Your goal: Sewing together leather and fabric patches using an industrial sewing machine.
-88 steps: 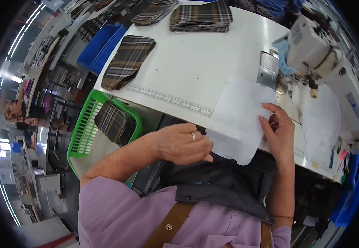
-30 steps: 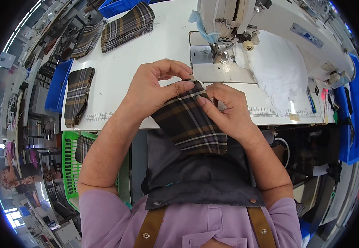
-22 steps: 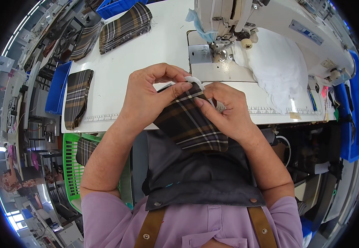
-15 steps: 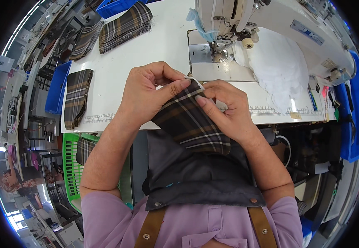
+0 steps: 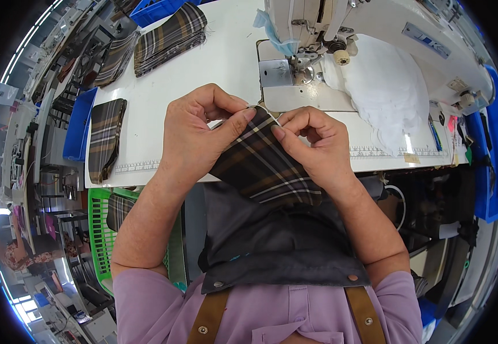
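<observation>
Between my two hands hangs a dark plaid fabric piece (image 5: 266, 160) with brown, black and white stripes. My left hand (image 5: 200, 129) pinches its upper left corner between thumb and fingers. At the upper right edge, my right hand (image 5: 318, 143) grips it, thumb on the front and fingers behind. A thin white edge shows along the top between the two pinches. The lower part of the cloth drapes over the table's front edge and against my dark apron (image 5: 266, 235). Just beyond my hands stands a white sewing machine (image 5: 398, 34), its needle area apart from the cloth.
Plaid stacks (image 5: 171, 40) lie at the table's far left, with another plaid stack (image 5: 107, 137) nearer. White fabric pieces (image 5: 384, 86) pile under the machine arm. A green basket (image 5: 101, 241) stands below left. Blue bins (image 5: 80, 129) flank the table. A printed ruler (image 5: 137, 167) runs along the front edge.
My hands have spread slightly apart, drawing the top edge of the cloth straighter. The right thumb sits a little higher on the cloth. Both hands keep their pinch.
</observation>
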